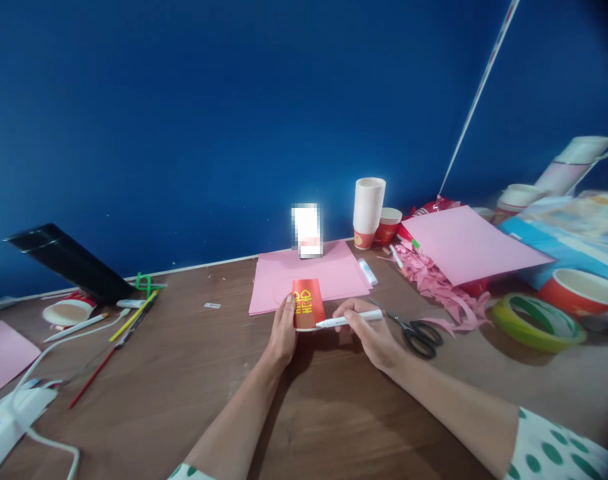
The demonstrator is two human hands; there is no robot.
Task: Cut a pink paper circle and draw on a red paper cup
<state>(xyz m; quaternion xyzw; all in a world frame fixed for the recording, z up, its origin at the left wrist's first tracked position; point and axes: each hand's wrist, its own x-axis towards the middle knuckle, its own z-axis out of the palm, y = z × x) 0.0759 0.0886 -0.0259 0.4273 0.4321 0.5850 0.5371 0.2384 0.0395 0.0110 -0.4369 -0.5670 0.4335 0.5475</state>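
My left hand point(284, 328) is closed around the left side of a red paper cup point(310, 303) with yellow characters on it. The cup is held up over the near edge of a stack of pink paper point(329, 267). In my right hand point(367, 330) is a white marker point(354, 319), pointing left. Its tip meets the lower right edge of the cup, or is very near it. Black-handled scissors point(420, 337) lie just right of my right hand. A white glue stick point(368, 272) rests at the right edge of the pink paper.
A tall stack of paper cups point(369, 210) stands by the blue wall. Pink paper strips point(434, 280), a pink sheet point(477, 243) and yellow-green tape point(537, 323) lie to the right. Leftward are a black cylinder point(74, 263), pencils point(131, 323) and a power strip point(17, 427) with a white cable.
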